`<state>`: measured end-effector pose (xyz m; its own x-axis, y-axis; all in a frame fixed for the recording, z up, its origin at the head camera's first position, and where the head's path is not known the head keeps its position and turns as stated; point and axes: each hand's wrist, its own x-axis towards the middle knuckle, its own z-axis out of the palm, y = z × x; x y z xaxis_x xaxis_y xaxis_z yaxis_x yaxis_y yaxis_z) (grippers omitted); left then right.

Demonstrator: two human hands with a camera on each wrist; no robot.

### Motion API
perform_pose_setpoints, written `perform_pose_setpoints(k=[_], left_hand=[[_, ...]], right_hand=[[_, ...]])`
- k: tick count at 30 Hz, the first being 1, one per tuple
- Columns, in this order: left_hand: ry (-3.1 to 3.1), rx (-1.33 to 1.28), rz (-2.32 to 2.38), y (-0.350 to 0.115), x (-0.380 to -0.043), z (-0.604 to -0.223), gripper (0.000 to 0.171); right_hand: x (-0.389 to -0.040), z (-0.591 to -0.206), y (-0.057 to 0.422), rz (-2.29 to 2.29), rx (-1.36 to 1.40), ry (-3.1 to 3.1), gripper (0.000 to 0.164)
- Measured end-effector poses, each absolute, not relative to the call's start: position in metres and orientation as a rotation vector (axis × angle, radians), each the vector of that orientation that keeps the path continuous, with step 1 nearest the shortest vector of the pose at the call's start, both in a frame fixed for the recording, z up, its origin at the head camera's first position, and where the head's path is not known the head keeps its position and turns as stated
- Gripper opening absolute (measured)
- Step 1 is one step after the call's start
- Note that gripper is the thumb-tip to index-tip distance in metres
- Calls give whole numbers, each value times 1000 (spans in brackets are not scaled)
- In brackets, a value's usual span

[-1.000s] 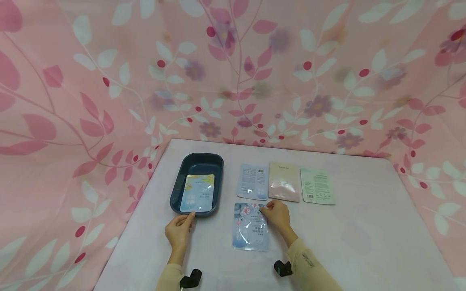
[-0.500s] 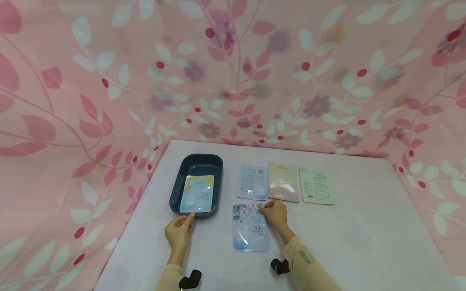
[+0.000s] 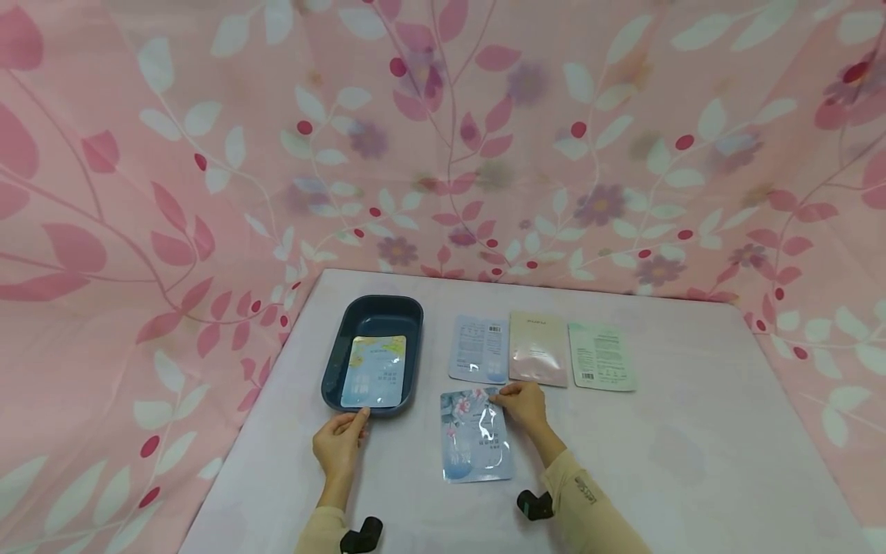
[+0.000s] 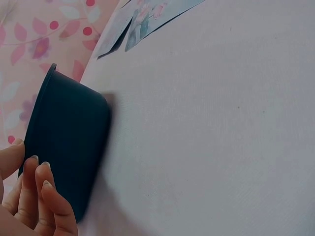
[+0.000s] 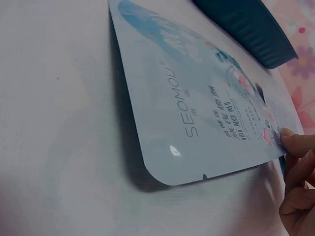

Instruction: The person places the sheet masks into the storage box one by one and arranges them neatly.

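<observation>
My left hand (image 3: 337, 448) pinches the near rim of a dark blue oblong tray (image 3: 388, 313) at the left of the table. The thumb lies at the rim and the fingers lie against the tray's outer wall in the left wrist view. Inside the tray lies a light blue face mask packet (image 3: 374, 373) with yellow flowers. To the right, a blue face mask packet (image 3: 474, 446) with pink flowers has its upper right edge pinched by my right hand (image 3: 526, 408). The right wrist view shows the thumb on top of this packet (image 5: 197, 123), with a shadow along its edge.
Three more packets lie in a row behind my right hand: a pale blue one (image 3: 479, 350), a beige-pink one (image 3: 538, 350) and a light green one (image 3: 601, 358). White cloth covers the table (image 3: 692, 431). A pink floral curtain (image 3: 443, 138) stands behind and at both sides.
The flowered packet in my right hand has tilted slightly, and the glare on it has shifted. Both hands keep their grip and place; the head view has moved a little.
</observation>
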<state>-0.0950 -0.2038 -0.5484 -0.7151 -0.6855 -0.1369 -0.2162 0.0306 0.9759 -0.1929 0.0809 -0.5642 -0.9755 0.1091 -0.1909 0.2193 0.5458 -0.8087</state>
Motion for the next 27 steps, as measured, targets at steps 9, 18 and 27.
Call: perform_pose_setpoints(k=[9, 18, 27], left_hand=[[-1934, 911, -1732, -204, -95, -549, 30], [-1928, 915, -1732, -204, -96, -550, 29], [-1920, 917, -1723, -203, -96, -550, 27]], right_hand=[[-192, -551, 80, -1473, 295, 2551, 18], [-194, -550, 82, -1502, 332, 2456, 17], [-194, -548, 85, -1534, 255, 2405, 14]])
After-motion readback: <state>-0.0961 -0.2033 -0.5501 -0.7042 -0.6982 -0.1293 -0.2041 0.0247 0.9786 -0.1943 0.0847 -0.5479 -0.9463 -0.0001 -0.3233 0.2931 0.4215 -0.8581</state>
